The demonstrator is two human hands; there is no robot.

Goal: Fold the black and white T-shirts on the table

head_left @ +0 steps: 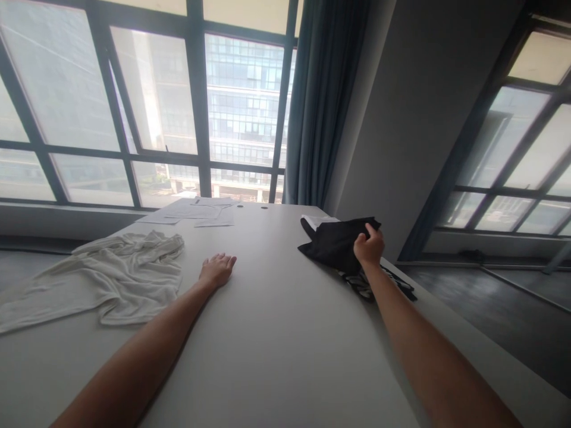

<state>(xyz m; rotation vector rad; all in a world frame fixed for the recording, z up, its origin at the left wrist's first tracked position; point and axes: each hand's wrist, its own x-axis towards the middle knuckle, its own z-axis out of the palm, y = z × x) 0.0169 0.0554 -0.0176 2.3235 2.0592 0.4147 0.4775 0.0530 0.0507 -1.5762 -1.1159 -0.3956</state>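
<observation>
My right hand [370, 245] grips a folded black cloth garment [336, 242] at its right end, holding it over the right side of the white table [267, 333]. Beneath and behind that garment lie a black-and-white patterned cloth [361, 284] and a white piece [319, 221], both partly covered. My left hand [217, 269] rests palm down on the tabletop, fingers stretched out and holding nothing. To its left a crumpled white garment [138, 273] is spread out, one part reaching toward the table's left edge.
Several sheets of white paper [196, 211] lie at the table's far end, near two dark round holes. Beyond stand large windows [243, 101] and a blue-grey curtain [319, 107]. A grey pillar [392, 131] rises behind the right side; dark floor [468, 315] shows past the right edge.
</observation>
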